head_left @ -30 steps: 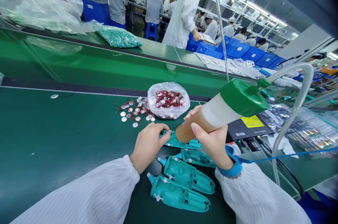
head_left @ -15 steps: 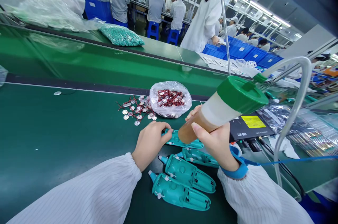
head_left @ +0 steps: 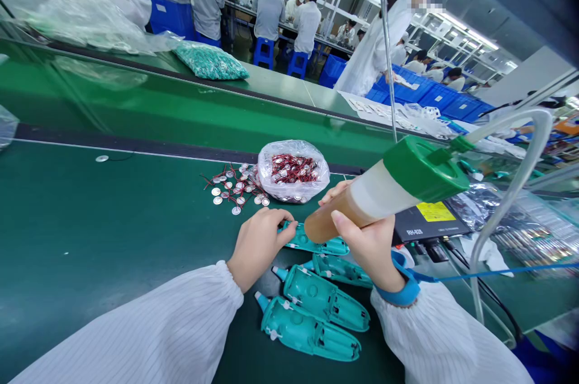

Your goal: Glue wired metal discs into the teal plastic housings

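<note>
My right hand [head_left: 368,245] is wrapped round a big glue cartridge [head_left: 389,188] with amber fluid, a green cap and a clear hose [head_left: 515,185]. Its tip points down at a teal plastic shell [head_left: 316,244]. My left hand [head_left: 259,243] pinches the left end of that shell, holding it on the green mat [head_left: 90,227]. Three more teal shells lie nearer me, one [head_left: 341,269] under my right wrist, one [head_left: 323,299] in the middle and one [head_left: 310,333] closest. A blue strap with a cord rings my right wrist [head_left: 402,287].
A clear bag of red-wired discs [head_left: 292,170] and loose discs [head_left: 233,191] lie beyond my hands. A black box with a yellow label [head_left: 427,221] sits right. A metal pole [head_left: 386,46] rises behind. A bag of green parts [head_left: 210,61] lies on the far belt; several white-coated people work beyond.
My hands and the cartridge have hardly moved. The view has shifted slightly, and a standing person in the background has walked to the right.
</note>
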Tool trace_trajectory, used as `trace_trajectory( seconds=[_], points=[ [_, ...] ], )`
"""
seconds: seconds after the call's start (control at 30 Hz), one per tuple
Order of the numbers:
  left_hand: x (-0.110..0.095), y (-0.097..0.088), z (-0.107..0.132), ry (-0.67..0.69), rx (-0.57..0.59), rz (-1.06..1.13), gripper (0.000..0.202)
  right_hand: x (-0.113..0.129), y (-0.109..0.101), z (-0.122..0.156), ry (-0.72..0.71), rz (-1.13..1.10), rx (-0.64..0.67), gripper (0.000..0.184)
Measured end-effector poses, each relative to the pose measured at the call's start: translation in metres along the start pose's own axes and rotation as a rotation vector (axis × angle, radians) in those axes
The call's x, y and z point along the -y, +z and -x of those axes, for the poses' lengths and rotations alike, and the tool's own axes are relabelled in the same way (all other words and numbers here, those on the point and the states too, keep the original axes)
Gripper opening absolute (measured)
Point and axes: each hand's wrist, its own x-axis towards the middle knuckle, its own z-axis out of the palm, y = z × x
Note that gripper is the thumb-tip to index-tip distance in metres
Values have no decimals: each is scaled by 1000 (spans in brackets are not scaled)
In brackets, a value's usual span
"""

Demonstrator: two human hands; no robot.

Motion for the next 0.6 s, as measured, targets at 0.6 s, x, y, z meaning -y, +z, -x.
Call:
trace_trajectory(
  seconds=[0.6],
  points=[
    [4,2,2,78,-86,25,27,11,-112,-39,243,-391,-721,8]
  ],
)
